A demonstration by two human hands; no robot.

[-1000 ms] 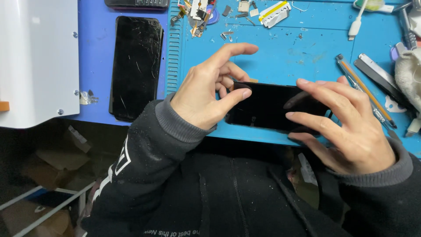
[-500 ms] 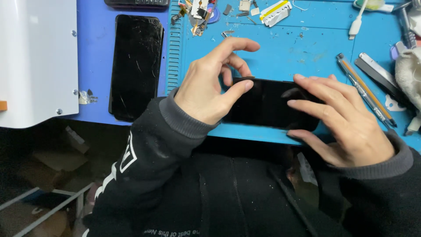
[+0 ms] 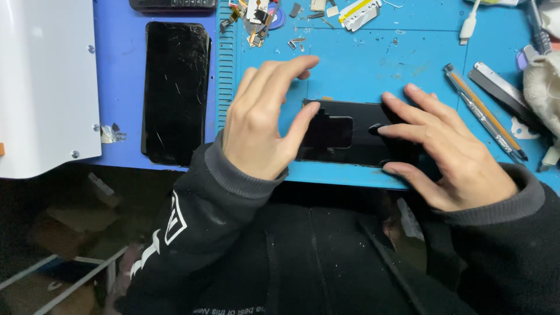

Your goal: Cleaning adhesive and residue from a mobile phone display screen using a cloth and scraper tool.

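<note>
Black phone (image 3: 356,131) lies flat (long axis left-right) under 2 spread hands: left hand (image 3: 262,128), right hand (image 3: 449,154).

Open strip of blue mat (image 3: 361,64) runs across its middle, above the black phone (image 3: 350,133) at the near edge; passage free there. Far edge cluttered: small loose parts (image 3: 256,20), white cable plug (image 3: 466,28). Right edge blocked by slanted metal tools (image 3: 484,114) and a pale cloth (image 3: 542,87). Left of the mat, a cracked dark screen (image 3: 175,93) fills the table strip beside a white box (image 3: 46,87).
</note>
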